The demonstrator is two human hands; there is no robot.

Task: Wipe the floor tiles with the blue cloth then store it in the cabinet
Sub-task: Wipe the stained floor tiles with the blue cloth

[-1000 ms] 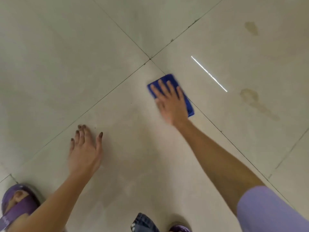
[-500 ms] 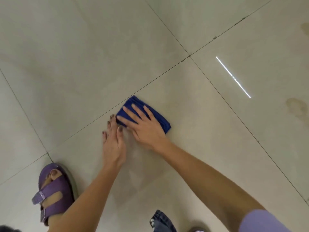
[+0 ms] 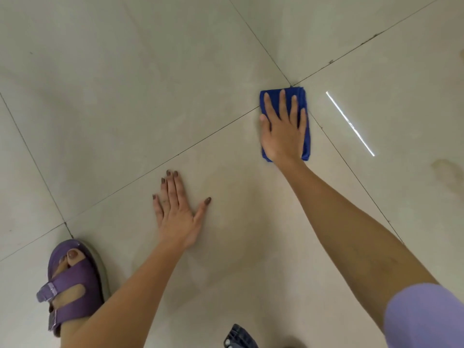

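Observation:
A folded blue cloth [image 3: 305, 136] lies flat on the pale beige floor tiles [image 3: 125, 96], right at a crossing of grout lines. My right hand [image 3: 283, 131] presses down on it with fingers spread, covering most of it. My left hand [image 3: 175, 212] rests flat on the tile nearer to me and to the left, fingers apart, holding nothing. No cabinet is in view.
My left foot in a purple sandal [image 3: 72, 282] stands at the lower left. Brownish stains [image 3: 447, 172] mark the tile at the right edge. A bright streak of reflected light [image 3: 350, 123] lies right of the cloth. Denim fabric [image 3: 238, 337] shows at the bottom edge.
My right hand has slid the cloth away from my left hand, up and to the right, back to the grout crossing. My left hand stays planted on the tile.

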